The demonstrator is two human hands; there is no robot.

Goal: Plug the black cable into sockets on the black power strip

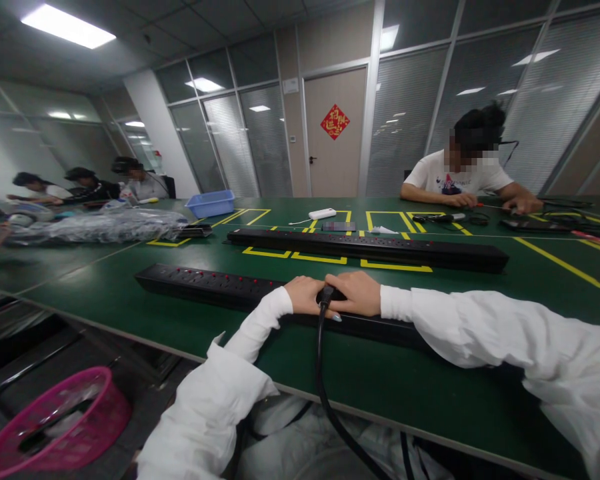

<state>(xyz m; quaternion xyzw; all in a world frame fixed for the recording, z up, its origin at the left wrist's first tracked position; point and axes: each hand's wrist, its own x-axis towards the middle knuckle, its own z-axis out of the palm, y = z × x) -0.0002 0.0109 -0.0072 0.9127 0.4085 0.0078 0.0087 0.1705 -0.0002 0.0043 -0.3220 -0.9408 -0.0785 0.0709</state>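
Note:
A long black power strip (205,283) with red switches lies along the table in front of me. At its middle, my left hand (304,295) and my right hand (359,292) meet around a black plug (326,293), their fingers closed on it. The plug sits against the strip's top; whether its pins are in a socket is hidden. From the plug a thick black cord (321,363) hangs over the table's front edge toward my lap. My forearms partly cover the strip. Behind it lies a second black power strip (370,248), apart from both hands.
Yellow tape marks the green table (145,310). At the back are a blue bin (211,204), a white power bank (323,214) and a phone (339,227). Plastic-wrapped items (100,225) lie left. A pink basket (65,427) stands below. A co-worker (460,173) sits opposite.

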